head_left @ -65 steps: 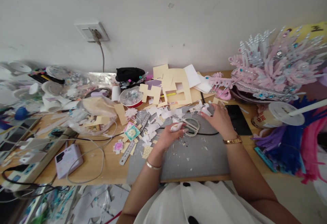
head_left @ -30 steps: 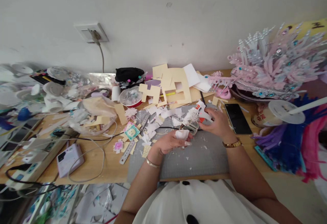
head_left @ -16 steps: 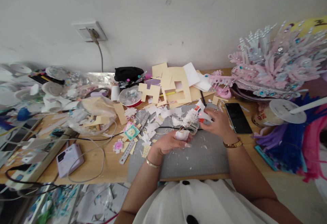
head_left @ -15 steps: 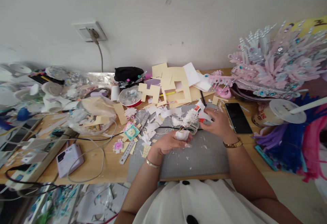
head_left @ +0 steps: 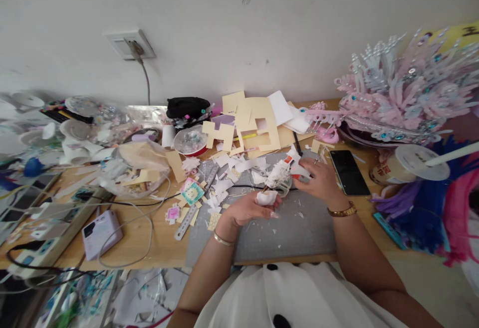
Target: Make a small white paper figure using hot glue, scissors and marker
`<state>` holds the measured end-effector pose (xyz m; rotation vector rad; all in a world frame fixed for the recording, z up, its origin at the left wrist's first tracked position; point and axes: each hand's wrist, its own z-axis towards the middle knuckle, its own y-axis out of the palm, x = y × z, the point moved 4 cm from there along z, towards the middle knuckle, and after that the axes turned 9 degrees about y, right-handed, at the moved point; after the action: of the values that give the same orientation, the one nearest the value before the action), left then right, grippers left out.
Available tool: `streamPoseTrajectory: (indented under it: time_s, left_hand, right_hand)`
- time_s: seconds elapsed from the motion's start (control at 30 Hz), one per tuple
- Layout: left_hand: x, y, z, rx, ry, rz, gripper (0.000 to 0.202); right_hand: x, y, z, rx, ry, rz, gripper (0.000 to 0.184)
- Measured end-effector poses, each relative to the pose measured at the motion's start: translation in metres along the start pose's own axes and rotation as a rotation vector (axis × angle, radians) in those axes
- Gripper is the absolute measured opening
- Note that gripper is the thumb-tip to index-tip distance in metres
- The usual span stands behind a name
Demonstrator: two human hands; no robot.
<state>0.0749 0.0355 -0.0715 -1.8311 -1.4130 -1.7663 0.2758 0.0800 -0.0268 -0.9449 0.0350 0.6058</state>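
Observation:
My left hand [head_left: 249, 209] pinches a small white paper-like piece [head_left: 266, 198] between thumb and fingers, low over the grey cutting mat [head_left: 292, 243]. To its right, my right hand [head_left: 322, 179] is wrapped round a white and orange glue gun [head_left: 295, 162], whose front points left and down towards that piece. Around the glue gun's front sits a ragged white crust [head_left: 279, 173]. A clear ring-like part shows just under it, between the hands. A black cable [head_left: 239, 186] runs in from the left behind my left hand.
White paper scraps [head_left: 222, 186] and a metal ruler [head_left: 186, 222] lie left of the hands. Cut cream card [head_left: 250, 118] piles up behind. A phone [head_left: 350, 172], a lidded drink cup [head_left: 411, 164] and pink beaded crowns [head_left: 404, 93] stand right. Left are a power strip [head_left: 63, 218] and loose cables.

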Motion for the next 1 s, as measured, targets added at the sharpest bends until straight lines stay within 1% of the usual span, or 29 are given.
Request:
streamPoseTrajectory:
  time_s: [0.27, 0.5, 0.67, 0.77, 1.0]
  left_hand:
    - [0.0001, -0.0001, 0.0002, 0.000, 0.003, 0.010, 0.056]
    - [0.0035, 0.0005, -0.0011, 0.003, 0.026, 0.000, 0.053]
    - [0.0034, 0.0002, -0.0012, 0.006, 0.030, -0.012, 0.052]
    - [0.0034, 0.0001, -0.0010, 0.004, 0.029, -0.005, 0.052]
    - [0.0034, -0.0012, -0.0013, 0.006, 0.043, -0.013, 0.051]
  right_hand:
    - [0.0006, -0.0011, 0.0005, -0.002, 0.009, 0.019, 0.020]
    - [0.0033, -0.0004, -0.0004, -0.011, 0.019, 0.045, 0.021]
    - [0.0061, 0.0007, -0.0007, -0.044, 0.061, 0.025, 0.020]
    - [0.0064, 0.0000, -0.0006, -0.049, 0.057, 0.046, 0.021]
    - [0.0034, -0.0066, 0.0015, 0.041, -0.035, 0.040, 0.017]
